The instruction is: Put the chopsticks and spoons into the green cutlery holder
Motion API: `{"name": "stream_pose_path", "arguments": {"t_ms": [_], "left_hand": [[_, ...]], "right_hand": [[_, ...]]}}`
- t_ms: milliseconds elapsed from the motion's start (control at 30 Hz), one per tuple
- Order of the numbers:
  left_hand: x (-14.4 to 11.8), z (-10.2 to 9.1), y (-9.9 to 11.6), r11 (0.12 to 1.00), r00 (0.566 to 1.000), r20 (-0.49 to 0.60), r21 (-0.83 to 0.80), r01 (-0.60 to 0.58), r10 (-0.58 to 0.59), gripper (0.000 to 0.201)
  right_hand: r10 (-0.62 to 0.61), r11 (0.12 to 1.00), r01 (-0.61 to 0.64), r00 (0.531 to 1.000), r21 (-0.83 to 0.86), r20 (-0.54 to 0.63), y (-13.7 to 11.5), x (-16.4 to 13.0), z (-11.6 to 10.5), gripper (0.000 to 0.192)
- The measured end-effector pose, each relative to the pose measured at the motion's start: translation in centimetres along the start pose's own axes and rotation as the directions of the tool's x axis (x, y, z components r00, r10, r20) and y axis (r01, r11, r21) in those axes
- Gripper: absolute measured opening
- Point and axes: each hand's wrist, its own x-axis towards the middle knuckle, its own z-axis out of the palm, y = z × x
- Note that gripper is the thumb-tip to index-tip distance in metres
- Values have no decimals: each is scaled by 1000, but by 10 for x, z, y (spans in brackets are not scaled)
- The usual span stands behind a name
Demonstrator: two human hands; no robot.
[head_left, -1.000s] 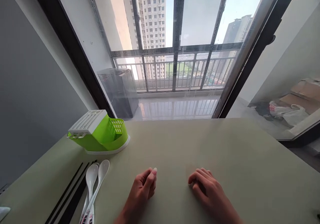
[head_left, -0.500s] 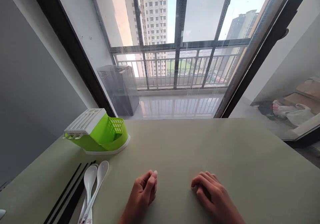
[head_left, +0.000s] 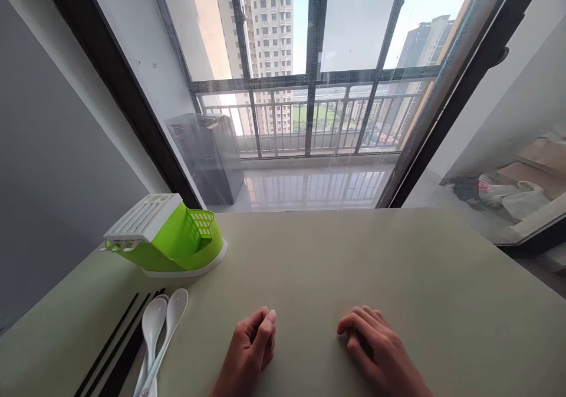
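Observation:
My left hand [head_left: 254, 341] rests on the pale green table as a loose fist, thumb on top, with nothing showing in it. To its right, apart from it, my right hand [head_left: 374, 344] lies palm down with its fingers curled under and holds nothing that I can see. Left of my left hand lie white spoons [head_left: 174, 308], partly overlapping, their handles toward me. Beside them are several black chopsticks [head_left: 108, 344]. Farther back stands a bright green cutlery holder [head_left: 177, 249] with a white slotted top and hooks on its left side.
The table [head_left: 309, 261] reaches to a glass door with a dark frame [head_left: 437, 131]. A grey wall [head_left: 39, 167] borders it on the left. Behind the glass are a dark cabinet-like box [head_left: 212, 155], a balcony railing and, at right, white bags [head_left: 517, 196].
The view has shifted slightly, so the holder, spoons and chopsticks sit a little lower and farther left. Both hands keep the same pose.

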Motion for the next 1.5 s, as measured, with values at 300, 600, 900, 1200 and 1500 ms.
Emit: {"name": "stream_pose_path", "arguments": {"t_ms": [300,600,900,1200,1500], "left_hand": [[0,2,1,1000,1000,-10,-2,-8,8,55],[-2,1,0,1000,1000,-5,9,9,-9,54],[1,0,-1,1000,1000,-1,21,23,-23,56],[-1,0,-2,999,999,-10,26,36,-36,54],[-1,1,2,999,1000,-17,44,20,-19,54]], "right_hand": [[-4,1000,4,1000,6,10,3,0,1,20],[33,999,-31,997,30,-65,-3,-2,5,22],[40,999,-38,997,39,-67,-3,-2,6,23],[34,998,-33,999,61,-15,1,-2,4,24],[26,999,-25,999,40,-45,-3,-1,3,25]]}}
